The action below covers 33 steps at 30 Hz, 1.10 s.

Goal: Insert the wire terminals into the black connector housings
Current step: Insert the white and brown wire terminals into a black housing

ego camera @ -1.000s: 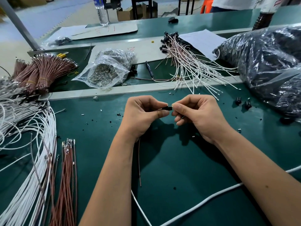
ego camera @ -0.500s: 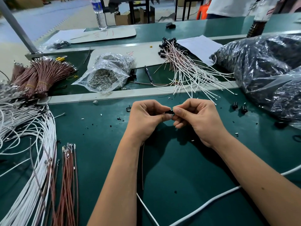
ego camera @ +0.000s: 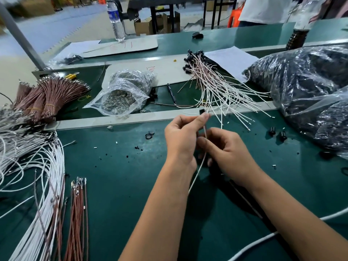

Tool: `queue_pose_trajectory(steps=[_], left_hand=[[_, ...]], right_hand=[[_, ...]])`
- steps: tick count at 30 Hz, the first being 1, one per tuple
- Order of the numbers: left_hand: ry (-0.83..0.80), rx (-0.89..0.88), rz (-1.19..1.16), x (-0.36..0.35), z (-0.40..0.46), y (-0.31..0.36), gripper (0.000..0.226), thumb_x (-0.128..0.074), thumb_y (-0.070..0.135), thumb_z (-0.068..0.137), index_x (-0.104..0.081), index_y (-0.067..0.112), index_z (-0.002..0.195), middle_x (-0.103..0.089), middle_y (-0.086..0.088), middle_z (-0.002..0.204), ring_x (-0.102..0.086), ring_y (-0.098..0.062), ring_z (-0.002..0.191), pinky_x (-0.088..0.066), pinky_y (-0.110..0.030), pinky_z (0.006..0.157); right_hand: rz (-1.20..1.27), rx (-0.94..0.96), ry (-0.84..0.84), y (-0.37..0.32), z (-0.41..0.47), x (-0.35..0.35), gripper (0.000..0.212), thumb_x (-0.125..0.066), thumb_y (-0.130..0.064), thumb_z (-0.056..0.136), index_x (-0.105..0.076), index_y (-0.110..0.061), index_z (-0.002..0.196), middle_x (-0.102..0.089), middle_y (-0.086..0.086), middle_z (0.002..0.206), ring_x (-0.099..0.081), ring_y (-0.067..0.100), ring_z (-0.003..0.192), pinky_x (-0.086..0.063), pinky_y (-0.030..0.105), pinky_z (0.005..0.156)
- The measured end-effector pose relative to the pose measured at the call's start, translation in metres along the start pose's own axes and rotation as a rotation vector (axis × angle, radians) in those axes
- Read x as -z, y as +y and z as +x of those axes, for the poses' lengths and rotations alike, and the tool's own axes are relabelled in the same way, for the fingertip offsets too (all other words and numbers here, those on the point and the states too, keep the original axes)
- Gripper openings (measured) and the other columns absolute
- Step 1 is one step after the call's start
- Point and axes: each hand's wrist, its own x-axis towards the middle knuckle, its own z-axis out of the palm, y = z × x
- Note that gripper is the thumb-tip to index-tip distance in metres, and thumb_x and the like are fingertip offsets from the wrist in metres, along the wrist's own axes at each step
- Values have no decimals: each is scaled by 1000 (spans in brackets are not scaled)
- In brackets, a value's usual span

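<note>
My left hand [ego camera: 180, 140] is raised above the green bench [ego camera: 122, 176] and pinches a small black connector housing [ego camera: 201, 111] between thumb and forefinger. A white wire [ego camera: 195, 176] hangs from the housing down past my wrist. My right hand [ego camera: 231, 155] sits just below and to the right, its fingers curled, with thumb and forefinger closed on that wire. Loose white wires [ego camera: 37, 166] and brown wires with metal terminals [ego camera: 78, 213] lie at the left. Two loose black housings [ego camera: 276, 132] sit to the right.
Finished wires with housings [ego camera: 212, 81] are piled behind a metal rail. A clear bag of terminals [ego camera: 120, 97], tied brown bundles [ego camera: 47, 98] and a pen [ego camera: 171, 93] lie beyond it. A big black-filled plastic bag [ego camera: 305, 87] takes up the right side. A person stands at far right.
My left hand has lifted the housing up and away, with the wire trailing from it. My right hand has let go of the housing and dropped lower along the wire.
</note>
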Motion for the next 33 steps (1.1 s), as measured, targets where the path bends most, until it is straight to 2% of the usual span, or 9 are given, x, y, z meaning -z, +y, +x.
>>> queue_pose_trajectory(steps=[3,8,13,18,22,25,29,31,33], left_hand=[[-6,34,-18,-19,4,5,27,-81,5,80,-55,11,76,-69,-20,88,-48,-10,43,-35,-17,37],[65,-45,99,-30,29,22,31,-84,10,80,-55,15,71,-74,-24,97,-50,-13,56,-43,-26,55],[167,-131,103,-44,64,43,27,-85,13,81,-59,13,74,-77,-16,92,-60,-13,61,-51,-27,64],[27,-72,92,-67,84,34,25,-69,23,96,-60,10,77,-68,-11,78,-57,-17,57,-50,-27,56],[-54,-57,294,-80,95,10,25,-64,34,98,-59,13,85,-72,-16,92,-66,-26,71,-59,-42,76],[-73,-77,397,-87,102,7,14,-72,23,91,-61,14,91,-74,-17,97,-74,-34,87,-59,-51,90],[-32,-189,598,-95,109,20,7,-71,20,84,-65,19,85,-74,-8,91,-73,-31,90,-59,-44,87],[-44,-237,728,-96,107,24,7,-68,18,80,-63,19,84,-73,-5,84,-72,-30,86,-59,-40,83],[-58,-298,867,-92,102,22,8,-68,18,79,-61,19,84,-71,-3,83,-69,-28,86,-56,-33,79]], right_hand=[[132,-19,54,-3,1,0,22,-59,-17,103,-66,-4,87,-68,-1,67,-61,12,53,-51,25,50],[406,-214,79,-15,5,3,36,-45,-23,109,-66,-4,87,-57,14,58,-53,23,40,-42,25,37],[429,-376,47,-33,23,12,37,-41,-25,111,-63,-5,89,-37,0,50,-29,9,33,-21,13,35],[421,-364,121,-51,94,33,38,-33,-20,113,-51,-9,81,-29,-5,42,-23,5,29,-17,11,32],[128,-461,187,-52,184,56,39,-36,-16,111,-54,-10,77,-35,-6,38,-27,5,29,-22,16,33],[-86,-462,196,-47,241,65,33,-34,-10,109,-54,-8,82,-38,-1,47,-30,7,32,-19,19,33],[-394,-328,278,-37,289,69,35,-41,-21,111,-65,-6,90,-58,9,68,-52,18,46,-39,25,38],[-580,-307,257,-26,304,72,34,-44,-24,111,-68,1,105,-70,16,86,-69,28,65,-57,34,56],[-767,-321,188,-13,306,75,38,-49,-30,109,-66,3,114,-73,20,103,-72,33,89,-57,42,81]])
